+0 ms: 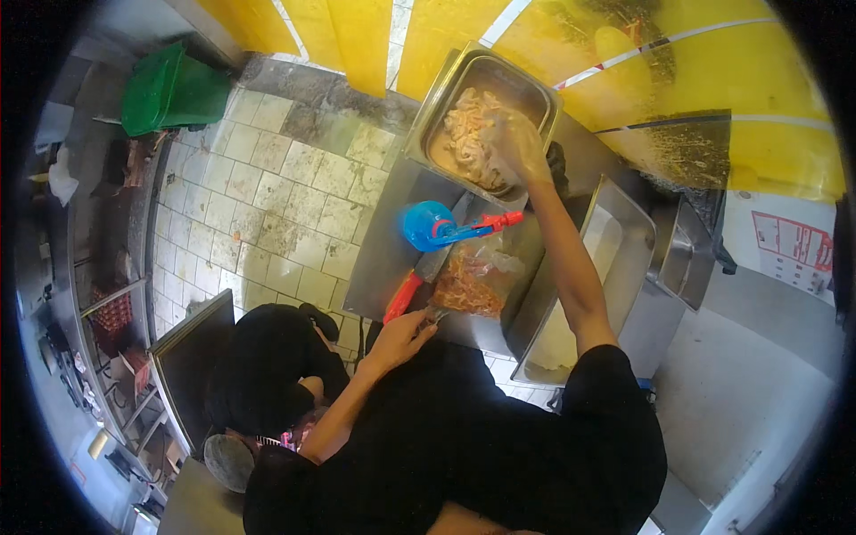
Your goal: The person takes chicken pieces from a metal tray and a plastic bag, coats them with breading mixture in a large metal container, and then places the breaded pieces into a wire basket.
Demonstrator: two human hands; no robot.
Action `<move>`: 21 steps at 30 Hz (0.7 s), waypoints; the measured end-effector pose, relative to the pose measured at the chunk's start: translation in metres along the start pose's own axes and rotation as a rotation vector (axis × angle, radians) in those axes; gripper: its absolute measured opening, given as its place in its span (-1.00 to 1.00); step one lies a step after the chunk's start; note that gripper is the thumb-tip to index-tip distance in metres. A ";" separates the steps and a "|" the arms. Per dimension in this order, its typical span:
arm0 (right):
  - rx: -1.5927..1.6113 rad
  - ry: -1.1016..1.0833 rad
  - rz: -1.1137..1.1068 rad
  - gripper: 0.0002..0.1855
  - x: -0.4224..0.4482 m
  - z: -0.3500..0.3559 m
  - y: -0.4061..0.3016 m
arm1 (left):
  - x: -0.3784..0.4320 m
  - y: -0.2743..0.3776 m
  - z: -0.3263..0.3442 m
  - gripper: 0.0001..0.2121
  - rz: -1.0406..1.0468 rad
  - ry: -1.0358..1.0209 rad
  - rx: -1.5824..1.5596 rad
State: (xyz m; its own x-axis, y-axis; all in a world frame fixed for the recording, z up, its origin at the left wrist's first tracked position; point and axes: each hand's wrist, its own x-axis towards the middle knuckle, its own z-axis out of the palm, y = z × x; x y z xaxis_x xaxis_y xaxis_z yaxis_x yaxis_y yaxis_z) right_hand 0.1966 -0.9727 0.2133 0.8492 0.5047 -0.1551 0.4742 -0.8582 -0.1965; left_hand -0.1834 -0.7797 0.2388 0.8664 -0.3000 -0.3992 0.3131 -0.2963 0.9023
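Observation:
My right hand (518, 144), which looks to be in a thin see-through glove, is in a steel pan (418, 134) of pale sliced meat (471, 130); its fingers are partly hidden among the strips. My left hand (404, 340) is bare and grips the near edge of a clear plastic bag (471, 281) holding orange-red shreds. Beside the bag lies a large knife with a red handle (403, 297). A blue spray bottle (428, 226) with a red nozzle stands over the blade, between bag and pan.
A long steel tray (605, 234) with white powdery stuff lies at the right, a smaller steel container (687, 251) beyond it. Yellow strip curtains (448, 40) hang ahead. A person in black (277, 368) crouches at the lower left. A green bin (174, 90) stands on the tiled floor.

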 end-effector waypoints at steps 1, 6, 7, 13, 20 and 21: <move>-0.014 0.119 0.043 -0.43 0.004 0.005 -0.004 | -0.002 -0.004 0.001 -0.73 -0.003 0.001 0.001; -0.106 0.343 -0.070 -0.47 0.018 0.073 -0.004 | 0.007 0.008 -0.007 -0.74 -0.050 -0.002 0.084; -0.069 0.444 -0.116 -0.47 0.018 0.075 0.003 | 0.008 0.007 -0.007 -0.74 -0.048 -0.006 0.084; 0.931 0.132 0.359 -0.46 0.005 -0.006 -0.015 | 0.006 0.004 -0.013 -0.75 -0.042 0.031 0.011; 0.217 -0.078 -0.201 -0.48 -0.042 -0.026 0.003 | 0.005 0.002 -0.013 -0.75 -0.002 0.038 0.032; 0.091 0.092 -0.243 -0.47 -0.041 -0.015 0.005 | 0.007 0.003 -0.013 -0.75 0.003 0.045 0.032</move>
State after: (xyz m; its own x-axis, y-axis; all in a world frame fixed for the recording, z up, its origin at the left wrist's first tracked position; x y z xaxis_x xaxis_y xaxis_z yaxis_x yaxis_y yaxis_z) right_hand 0.1676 -0.9988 0.2336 0.7325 0.6808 -0.0051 0.6474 -0.6989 -0.3039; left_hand -0.1715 -0.7704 0.2406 0.8842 -0.2599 -0.3880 0.2986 -0.3241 0.8977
